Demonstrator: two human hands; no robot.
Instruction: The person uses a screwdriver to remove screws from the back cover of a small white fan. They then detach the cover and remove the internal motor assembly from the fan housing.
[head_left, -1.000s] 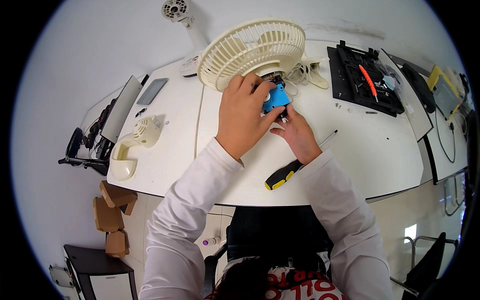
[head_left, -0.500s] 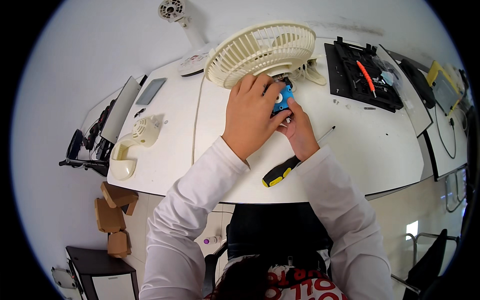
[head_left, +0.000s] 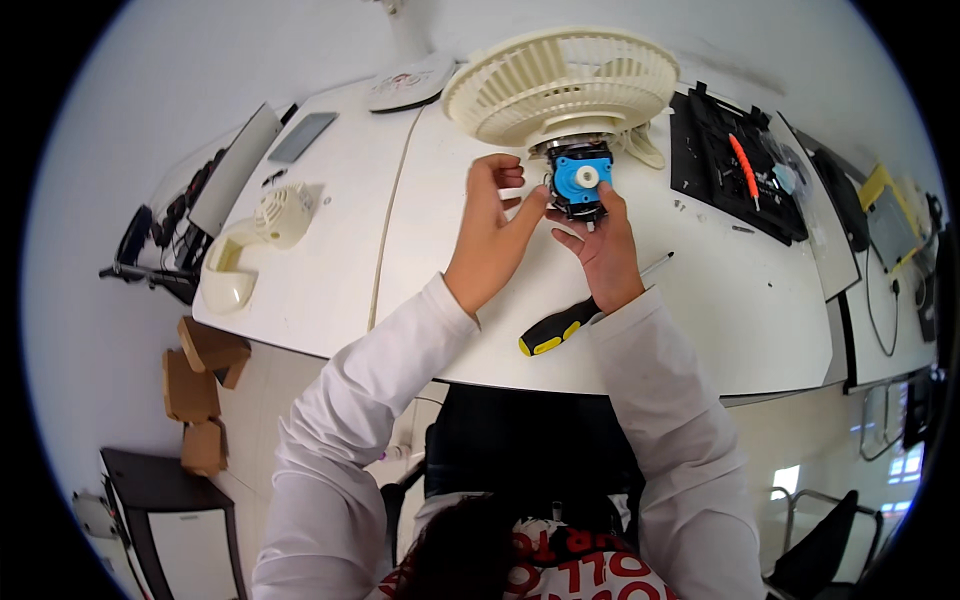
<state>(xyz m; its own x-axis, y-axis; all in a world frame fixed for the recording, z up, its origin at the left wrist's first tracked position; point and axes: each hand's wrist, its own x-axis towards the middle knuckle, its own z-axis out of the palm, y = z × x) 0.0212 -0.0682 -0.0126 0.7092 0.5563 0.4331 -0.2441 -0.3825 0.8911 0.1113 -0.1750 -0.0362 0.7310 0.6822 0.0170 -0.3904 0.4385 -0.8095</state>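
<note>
A fan motor [head_left: 566,202] with a blue gearbox cover [head_left: 571,178] and a white round knob sticks out from behind the cream fan cage [head_left: 565,95], which lies tilted on the table. My right hand [head_left: 607,250] grips the motor from its right and near side, thumb against the blue cover. Just left of the motor is my left hand [head_left: 490,228], its thumb stretched toward the housing and the other fingers curled apart from it, with nothing seen between them. A black and yellow screwdriver [head_left: 552,330] lies near my right wrist, its shaft partly hidden by the hand.
At the right sits a black tool case [head_left: 735,165] with an orange-handled tool [head_left: 744,165]; small screws [head_left: 680,206] lie beside it. On the left are a cream curved fan housing [head_left: 255,240] and a grey phone [head_left: 302,137]. A white fan base [head_left: 410,85] stands behind.
My left hand has come off the motor toward the left, uncovering the blue cover. My right hand remains at the motor. The whole view has shifted slightly.
</note>
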